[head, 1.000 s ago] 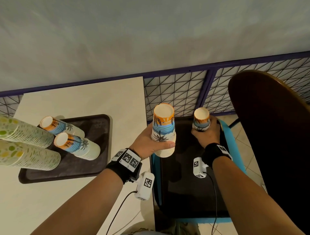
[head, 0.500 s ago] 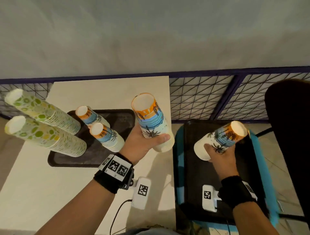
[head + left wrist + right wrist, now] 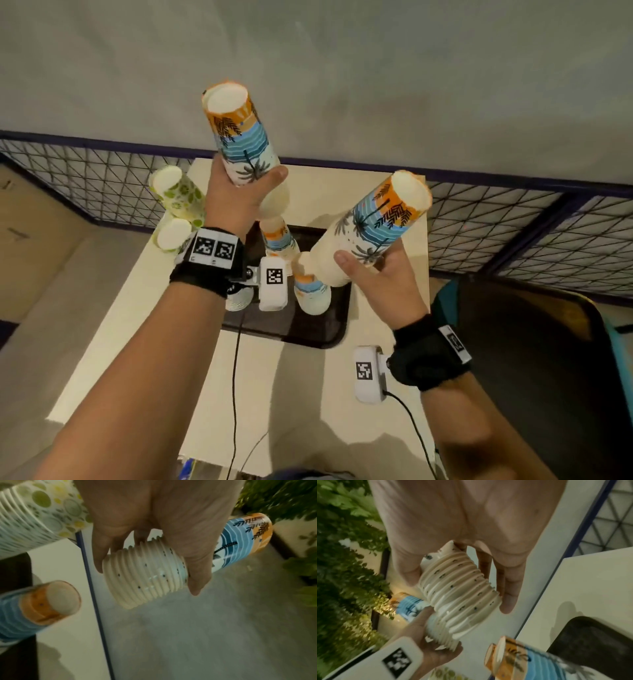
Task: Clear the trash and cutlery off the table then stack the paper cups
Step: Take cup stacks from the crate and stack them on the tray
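Note:
My left hand (image 3: 239, 202) grips a stack of palm-print paper cups (image 3: 239, 144) near its base and holds it tilted, mouth up, above the far side of the table. The wrist view shows fingers and thumb curled round the ribbed rims of that stack (image 3: 147, 574). My right hand (image 3: 380, 277) grips a second palm-print stack (image 3: 376, 222), leaning right, over the tray's right end; its rims (image 3: 458, 588) sit between thumb and fingers. Two more palm-print stacks (image 3: 279, 240) (image 3: 310, 291) stand on the dark tray (image 3: 318, 329).
Two green-dotted cup stacks (image 3: 178, 195) (image 3: 171, 233) stand at the tray's left end on the cream table (image 3: 164, 342). A dark chair (image 3: 531, 359) is close on the right. A wire mesh fence (image 3: 496, 233) runs behind the table.
Both hands have carried their cup stacks left, from over the dark seat to above the table and tray, and lifted them higher. The right stack now leans right.

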The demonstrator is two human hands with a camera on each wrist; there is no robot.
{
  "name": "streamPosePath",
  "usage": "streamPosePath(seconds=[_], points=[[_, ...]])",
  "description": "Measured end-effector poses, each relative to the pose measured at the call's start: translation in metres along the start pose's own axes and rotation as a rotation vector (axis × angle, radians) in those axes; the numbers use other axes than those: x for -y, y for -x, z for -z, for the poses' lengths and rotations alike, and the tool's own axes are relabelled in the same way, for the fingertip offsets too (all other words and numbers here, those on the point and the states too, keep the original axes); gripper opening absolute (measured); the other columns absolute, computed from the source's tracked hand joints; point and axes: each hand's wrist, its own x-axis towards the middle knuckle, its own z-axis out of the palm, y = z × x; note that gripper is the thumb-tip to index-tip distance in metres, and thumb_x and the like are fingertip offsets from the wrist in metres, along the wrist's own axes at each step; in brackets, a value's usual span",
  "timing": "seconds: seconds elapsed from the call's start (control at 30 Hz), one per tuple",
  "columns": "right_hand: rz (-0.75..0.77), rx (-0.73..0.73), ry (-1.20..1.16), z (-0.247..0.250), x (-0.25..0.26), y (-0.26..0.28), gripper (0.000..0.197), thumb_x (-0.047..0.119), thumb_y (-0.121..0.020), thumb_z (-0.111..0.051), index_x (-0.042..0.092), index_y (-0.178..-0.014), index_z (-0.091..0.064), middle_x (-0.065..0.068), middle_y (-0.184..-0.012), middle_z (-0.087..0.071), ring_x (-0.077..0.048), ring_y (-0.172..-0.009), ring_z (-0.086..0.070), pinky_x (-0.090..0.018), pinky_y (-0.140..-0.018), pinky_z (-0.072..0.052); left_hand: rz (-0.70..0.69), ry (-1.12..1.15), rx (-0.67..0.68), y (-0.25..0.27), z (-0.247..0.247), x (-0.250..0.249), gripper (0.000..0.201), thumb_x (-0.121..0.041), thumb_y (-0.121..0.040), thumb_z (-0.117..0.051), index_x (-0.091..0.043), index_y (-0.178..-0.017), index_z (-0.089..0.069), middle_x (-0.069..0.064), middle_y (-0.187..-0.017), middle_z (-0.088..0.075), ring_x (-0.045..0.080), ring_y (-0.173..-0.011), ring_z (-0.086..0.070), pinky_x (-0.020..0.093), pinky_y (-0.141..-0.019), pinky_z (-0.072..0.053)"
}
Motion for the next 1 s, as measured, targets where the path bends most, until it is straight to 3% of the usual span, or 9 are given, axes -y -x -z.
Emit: streamPosePath(seconds=[0.2, 0.33, 0.43, 0.6, 0.67, 0.73, 0.77, 0.9, 1.0], points=[[0.046, 0.059, 0.116, -0.05, -0.003, -0.019, 0.062, 0.016, -0.082, -0.084, 0.028, -0.131, -0.047, 0.009, -0.129, -0.066, -0.002, -0.118, -0.063, -0.021, -0.1, -0.051, 0.078, -0.156, 0.016, -0.026, -0.002, 0.044, 0.08, -0.046, -0.062, -0.096, -0.024, -0.129, -0.058, -0.01, -0.115, -0.075, 0.016, -0.108, -0.073, 0.049, -0.104, -0.058], [0.026, 0.078, 0.164, -0.057, -0.017, -0.024, 0.066, 0.019, -0.081, -0.084, 0.032, -0.133, -0.046, 0.009, -0.13, -0.065, 0.001, -0.118, -0.062, -0.015, -0.098, -0.049, 0.105, -0.223, 0.032, -0.029, -0.012, 0.066, 0.08, -0.041, -0.068, -0.095, -0.022, -0.134, -0.055, -0.007, -0.116, -0.071, 0.018, -0.11, -0.069, 0.041, -0.105, -0.054], [0.008, 0.086, 0.188, -0.058, -0.029, -0.027, 0.067, 0.019, -0.08, -0.085, 0.04, -0.129, -0.044, 0.014, -0.129, -0.064, 0.002, -0.119, -0.061, -0.017, -0.102, -0.048, 0.135, -0.265, 0.055, -0.03, -0.017, 0.079, 0.075, -0.031, -0.078, -0.092, -0.015, -0.14, -0.052, -0.003, -0.122, -0.069, 0.015, -0.107, -0.064, 0.028, -0.095, -0.046], [-0.06, 0.117, 0.258, -0.058, -0.05, -0.032, 0.069, 0.025, -0.077, -0.087, 0.043, -0.126, -0.043, 0.016, -0.127, -0.062, -0.001, -0.12, -0.06, -0.02, -0.103, -0.047, 0.229, -0.343, 0.191, -0.035, -0.018, 0.107, 0.075, -0.024, -0.083, -0.088, -0.009, -0.144, -0.047, 0.007, -0.131, -0.067, 0.027, -0.121, -0.065, 0.034, -0.101, -0.048], [-0.115, 0.157, 0.287, -0.059, -0.062, -0.034, 0.071, 0.028, -0.076, -0.088, 0.041, -0.13, -0.043, 0.013, -0.13, -0.062, -0.002, -0.119, -0.059, -0.022, -0.105, -0.047, 0.275, -0.406, 0.286, -0.036, -0.018, 0.12, 0.079, -0.038, -0.084, -0.086, -0.007, -0.144, -0.047, 0.012, -0.14, -0.065, 0.031, -0.128, -0.063, 0.037, -0.107, -0.049], [-0.173, 0.2, 0.341, -0.06, -0.075, -0.035, 0.076, 0.032, -0.074, -0.088, 0.036, -0.136, -0.044, 0.012, -0.134, -0.061, -0.006, -0.122, -0.058, -0.033, -0.109, -0.048, 0.275, -0.44, 0.334, -0.045, -0.016, 0.153, 0.104, -0.076, -0.066, -0.083, -0.012, -0.141, -0.051, 0.006, -0.137, -0.068, 0.027, -0.129, -0.065, 0.041, -0.111, -0.051], [-0.191, 0.217, 0.362, -0.06, -0.082, -0.034, 0.08, 0.032, -0.073, -0.088, 0.034, -0.139, -0.043, 0.012, -0.135, -0.06, -0.008, -0.124, -0.058, -0.038, -0.11, -0.048, 0.288, -0.444, 0.34, -0.046, -0.014, 0.162, 0.111, -0.08, -0.058, -0.085, -0.014, -0.141, -0.052, 0.002, -0.135, -0.069, 0.022, -0.126, -0.067, 0.041, -0.111, -0.052], [-0.191, 0.183, 0.346, -0.059, -0.096, -0.031, 0.1, 0.033, -0.067, -0.089, 0.037, -0.148, -0.031, 0.014, -0.144, -0.052, -0.008, -0.133, -0.052, -0.042, -0.112, -0.046, 0.258, -0.356, 0.244, -0.026, -0.001, 0.126, 0.106, -0.018, -0.071, -0.097, -0.01, -0.156, -0.034, 0.005, -0.144, -0.059, 0.018, -0.127, -0.058, 0.033, -0.108, -0.046], [-0.163, 0.129, 0.37, -0.063, -0.099, -0.032, 0.107, 0.035, -0.063, -0.091, 0.041, -0.149, -0.028, 0.013, -0.148, -0.047, -0.01, -0.137, -0.048, -0.041, -0.113, -0.046, 0.228, -0.291, 0.217, -0.026, 0.004, 0.12, 0.111, -0.014, -0.072, -0.096, -0.015, -0.16, -0.029, 0.007, -0.151, -0.055, 0.022, -0.135, -0.056, 0.041, -0.116, -0.047]])
